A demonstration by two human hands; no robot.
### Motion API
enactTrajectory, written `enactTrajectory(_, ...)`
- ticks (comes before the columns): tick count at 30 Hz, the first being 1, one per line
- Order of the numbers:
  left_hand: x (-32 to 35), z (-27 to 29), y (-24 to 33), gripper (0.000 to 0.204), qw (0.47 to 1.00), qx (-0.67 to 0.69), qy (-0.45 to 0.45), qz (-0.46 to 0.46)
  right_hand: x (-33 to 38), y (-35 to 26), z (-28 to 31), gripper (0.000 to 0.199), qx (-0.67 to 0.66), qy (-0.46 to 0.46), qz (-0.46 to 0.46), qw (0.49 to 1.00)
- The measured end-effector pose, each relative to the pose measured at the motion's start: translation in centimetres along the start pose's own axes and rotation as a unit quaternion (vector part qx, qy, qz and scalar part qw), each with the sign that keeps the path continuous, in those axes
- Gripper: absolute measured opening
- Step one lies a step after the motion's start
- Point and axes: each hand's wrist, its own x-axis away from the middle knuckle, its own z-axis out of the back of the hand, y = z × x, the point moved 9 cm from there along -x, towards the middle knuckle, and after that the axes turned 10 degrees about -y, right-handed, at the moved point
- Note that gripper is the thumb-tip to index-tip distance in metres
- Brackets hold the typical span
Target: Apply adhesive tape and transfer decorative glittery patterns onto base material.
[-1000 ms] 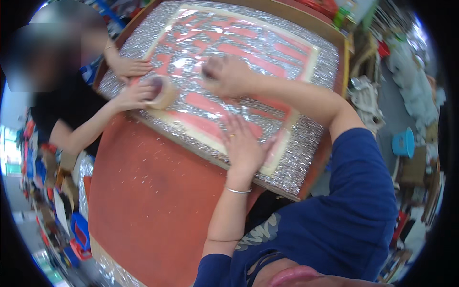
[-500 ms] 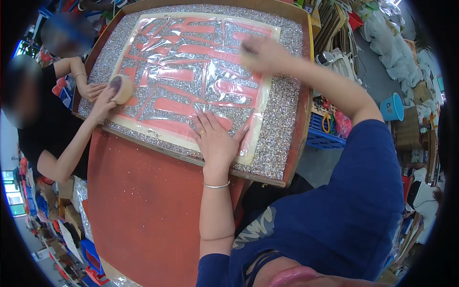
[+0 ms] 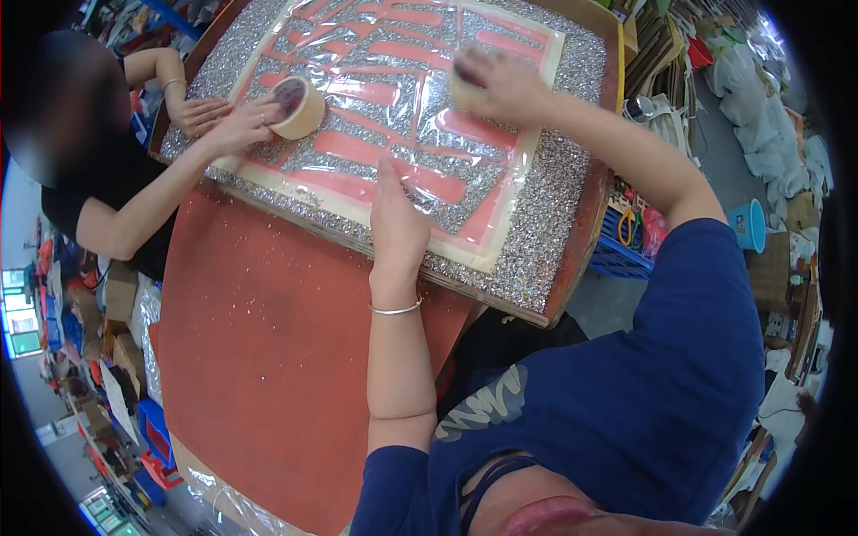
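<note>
A large board (image 3: 563, 232) covered in silver glitter lies on the red table (image 3: 268, 357). On it sits a red and cream patterned sheet (image 3: 393, 98) under clear plastic film. My left hand (image 3: 396, 214) presses flat on the film near the sheet's front edge. My right hand (image 3: 496, 82) is closed over a small pale object on the sheet's right part; the object is mostly hidden. Across the table, another person's hand (image 3: 237, 129) holds a roll of tan tape (image 3: 297, 105) at the sheet's left edge.
The other person's second hand (image 3: 198, 112) rests on the board's left rim. A blue crate (image 3: 621, 241) and a blue cup (image 3: 746, 225) stand on the floor to the right. Boxes and clutter line the left side and the far right.
My right hand has moved from the sheet's far right corner toward its middle. My left hand has turned and slid along the front edge. The other person's tape roll has moved further onto the sheet.
</note>
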Motion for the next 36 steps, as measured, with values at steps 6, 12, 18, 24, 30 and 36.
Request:
enactTrajectory(6,-0.1,0.9,-2.3,0.062,0.987,0.162,-0.003,-0.015,6.2,-12.9,0.3,0.037,-0.143,-0.157,0.281,0.936)
enactTrajectory(12,0.1,0.2,-1.3,0.064,1.000,0.020,-0.022,0.006,-0.8,-10.0,-2.2,0.033,0.017,-0.104,0.253,0.962)
enactTrajectory(18,0.4,0.5,-1.7,0.065,0.998,0.058,-0.010,-0.013,4.8,-14.5,-0.8,0.066,-0.111,-0.178,0.280,0.937)
enactTrajectory(24,-0.2,0.3,-0.9,0.069,0.999,0.024,0.013,-0.047,0.1,-9.6,-3.2,0.059,0.076,-0.124,0.299,0.943)
enactTrajectory(30,0.6,4.0,-2.7,0.068,0.979,0.143,0.137,-0.040,0.8,-12.8,-2.3,0.057,-0.042,-0.161,0.265,0.950)
enactTrajectory(36,-0.2,2.3,-2.0,0.081,0.967,0.044,0.242,-0.059,-2.8,-15.5,-2.6,0.069,-0.093,-0.169,0.239,0.952)
